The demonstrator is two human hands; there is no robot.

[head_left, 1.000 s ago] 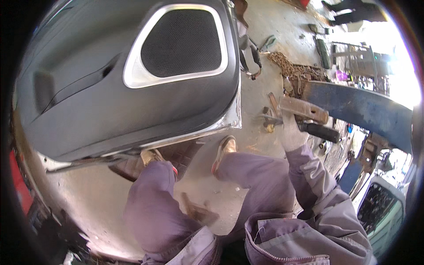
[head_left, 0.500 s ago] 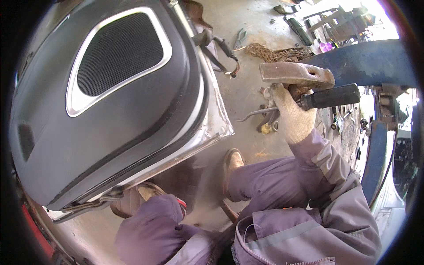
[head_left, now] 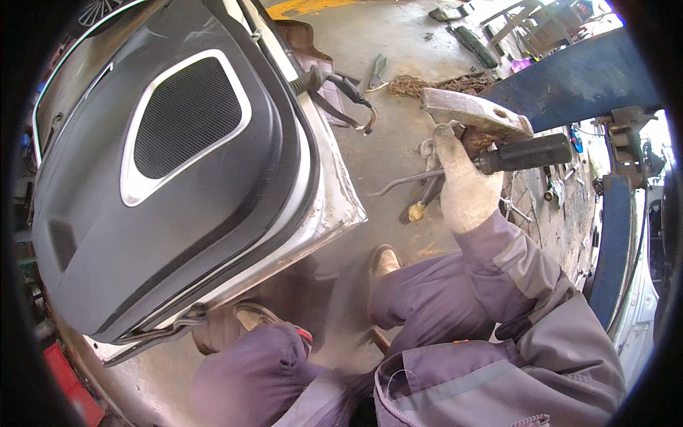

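My right hand [head_left: 467, 191], in a pale work glove, is closed around two tools at once. One is a hammer with a worn, heavy steel head [head_left: 475, 114] that stands out above the fist. Lying across the hand is a pry tool with a black handle [head_left: 532, 154] on the right and a thin bent metal shank [head_left: 407, 181] pointing left. Both tools are held in the air, to the right of a detached car door [head_left: 220, 213] and not touching it. The door's black inner trim faces up, with a silver-framed speaker grille [head_left: 191, 117]. My left hand is out of sight.
Wires with loose ends [head_left: 348, 92] hang off the door's far edge. A rusty chain [head_left: 409, 86] and pliers [head_left: 378, 71] lie on the floor beyond. A blue steel arm and post [head_left: 613, 235] stand at right, with scattered hand tools [head_left: 551, 186] nearby. My feet are below the door.
My view has shifted slightly, bringing more of the door's far left edge into the picture. The right hand keeps its grip on both tools and sits marginally further left in the picture.
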